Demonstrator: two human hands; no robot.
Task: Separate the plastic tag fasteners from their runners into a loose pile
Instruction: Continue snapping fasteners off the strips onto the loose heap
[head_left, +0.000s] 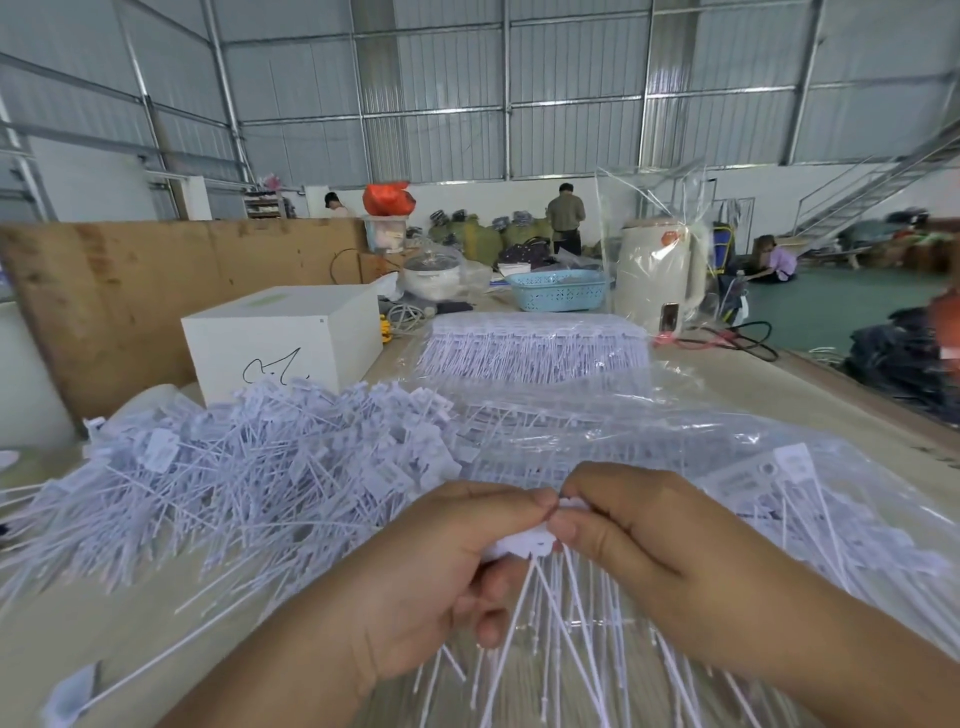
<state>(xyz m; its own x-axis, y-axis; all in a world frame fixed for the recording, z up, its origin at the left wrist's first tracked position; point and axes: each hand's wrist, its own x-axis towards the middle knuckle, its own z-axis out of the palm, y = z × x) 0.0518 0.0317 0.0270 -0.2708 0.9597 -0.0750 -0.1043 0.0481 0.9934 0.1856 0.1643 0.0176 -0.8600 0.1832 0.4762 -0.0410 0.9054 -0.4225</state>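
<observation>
Fasteners on a runner (524, 545) are held just above the near edge of the tabletop (130, 623), between 2 hands. The white head strip lies roughly left to right, and the thin tails hang down from it and fan toward the person. The left hand (431, 577) has its fingers curled round the strip from below, with the thumb pressing on top. The right hand (623, 540) pinches the strip's right end between thumb and forefinger. A loose pile of separated fasteners (234, 467) covers the left part of the tabletop, tails pointing mostly toward the near left corner. Farther back, near the far edge, a neat stack of unbroken runners (535, 343) lies in clear plastic, beside a white box (280, 348).
</observation>
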